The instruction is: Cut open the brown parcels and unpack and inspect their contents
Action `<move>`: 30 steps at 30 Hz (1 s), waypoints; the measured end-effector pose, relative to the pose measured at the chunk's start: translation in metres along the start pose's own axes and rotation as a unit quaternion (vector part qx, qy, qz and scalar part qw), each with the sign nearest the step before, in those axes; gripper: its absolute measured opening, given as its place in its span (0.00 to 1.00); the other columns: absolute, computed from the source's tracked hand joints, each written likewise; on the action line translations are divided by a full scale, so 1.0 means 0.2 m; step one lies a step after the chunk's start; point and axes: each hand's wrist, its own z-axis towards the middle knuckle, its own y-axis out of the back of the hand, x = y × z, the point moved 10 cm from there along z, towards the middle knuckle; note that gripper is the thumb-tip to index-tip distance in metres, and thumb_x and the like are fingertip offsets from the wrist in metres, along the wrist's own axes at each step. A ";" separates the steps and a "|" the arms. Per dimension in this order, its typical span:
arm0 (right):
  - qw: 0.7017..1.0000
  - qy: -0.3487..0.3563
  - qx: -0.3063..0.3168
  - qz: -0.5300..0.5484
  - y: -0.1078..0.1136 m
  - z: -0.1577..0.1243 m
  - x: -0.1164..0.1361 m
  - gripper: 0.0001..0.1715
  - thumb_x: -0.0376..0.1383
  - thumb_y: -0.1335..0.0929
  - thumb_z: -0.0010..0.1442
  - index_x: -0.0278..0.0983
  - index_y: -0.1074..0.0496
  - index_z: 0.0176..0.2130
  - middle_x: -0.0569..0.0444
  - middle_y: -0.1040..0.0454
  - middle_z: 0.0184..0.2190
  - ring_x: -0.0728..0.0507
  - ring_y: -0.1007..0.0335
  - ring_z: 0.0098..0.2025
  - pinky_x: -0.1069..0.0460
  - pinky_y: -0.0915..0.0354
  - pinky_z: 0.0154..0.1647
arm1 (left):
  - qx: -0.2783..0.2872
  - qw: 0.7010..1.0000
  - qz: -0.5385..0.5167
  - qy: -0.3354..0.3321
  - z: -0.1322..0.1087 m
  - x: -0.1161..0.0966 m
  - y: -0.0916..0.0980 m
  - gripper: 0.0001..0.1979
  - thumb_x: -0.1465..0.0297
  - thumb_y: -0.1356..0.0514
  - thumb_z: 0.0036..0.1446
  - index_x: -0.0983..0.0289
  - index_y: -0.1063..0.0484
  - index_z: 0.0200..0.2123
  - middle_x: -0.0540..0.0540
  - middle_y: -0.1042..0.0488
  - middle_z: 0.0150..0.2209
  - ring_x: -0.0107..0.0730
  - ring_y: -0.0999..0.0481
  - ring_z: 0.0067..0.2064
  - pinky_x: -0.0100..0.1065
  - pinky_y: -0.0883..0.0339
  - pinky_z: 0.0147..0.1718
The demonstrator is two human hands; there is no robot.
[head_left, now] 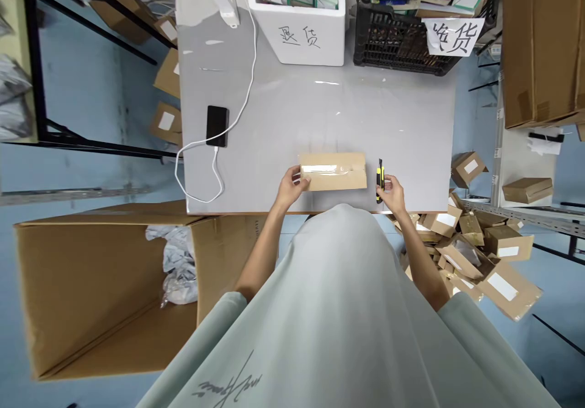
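Observation:
A small brown cardboard box (338, 182), closed with shiny clear tape along its upper face, lies on the grey table (283, 109) near its front edge. My left hand (291, 187) grips the box's left end, thumb on the near side. Right of the box, a short gap away, my right hand (392, 194) has its fingers on a yellow and black box cutter (379, 181). The cutter points away from me; whether its blade is out is too small to tell.
At the back stand a white foam box (299, 36) and a black crate (388, 42), both filled with packages. A phone (217, 126) with a white cable lies on the left. A large open carton (105, 298) sits lower left; several discarded boxes (470, 249) lie on the right floor.

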 end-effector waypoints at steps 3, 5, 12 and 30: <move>1.000 0.016 -0.009 0.004 0.02 -0.02 0.16 0.29 0.42 0.30 0.62 0.38 0.26 0.61 0.42 0.15 0.57 0.35 0.17 0.51 0.40 0.22 0.60 | 0.015 0.999 0.014 -0.029 0.02 -0.05 0.01 0.50 0.56 0.23 0.54 0.57 0.35 0.77 0.72 0.31 0.75 0.61 0.23 0.70 0.61 0.24 0.67; 0.998 0.058 -0.020 -0.026 0.04 -0.04 0.31 0.29 0.42 0.30 0.62 0.38 0.26 0.61 0.42 0.15 0.55 0.34 0.17 0.52 0.40 0.23 0.61 | 0.047 0.996 0.026 -0.064 0.04 -0.11 -0.01 0.58 0.57 0.20 0.51 0.55 0.40 0.81 0.71 0.39 0.80 0.65 0.31 0.76 0.62 0.28 0.70; 0.934 0.241 0.139 -0.224 -0.23 -0.15 0.91 0.31 0.37 0.31 0.67 0.40 0.27 0.67 0.45 0.17 0.63 0.33 0.18 0.57 0.44 0.24 0.55 | 0.157 0.983 0.006 -0.098 0.03 -0.10 -0.07 0.59 0.56 0.19 0.52 0.51 0.40 0.82 0.66 0.43 0.82 0.65 0.39 0.81 0.60 0.31 0.73; 0.754 0.327 0.249 -0.512 -0.54 -0.18 1.23 0.30 0.30 0.35 0.75 0.37 0.31 0.72 0.39 0.18 0.60 0.34 0.20 0.56 0.46 0.33 0.44 | 0.183 0.971 -0.077 -0.133 -0.02 -0.07 -0.14 0.62 0.43 0.21 0.54 0.50 0.44 0.84 0.67 0.42 0.82 0.65 0.35 0.79 0.56 0.27 0.70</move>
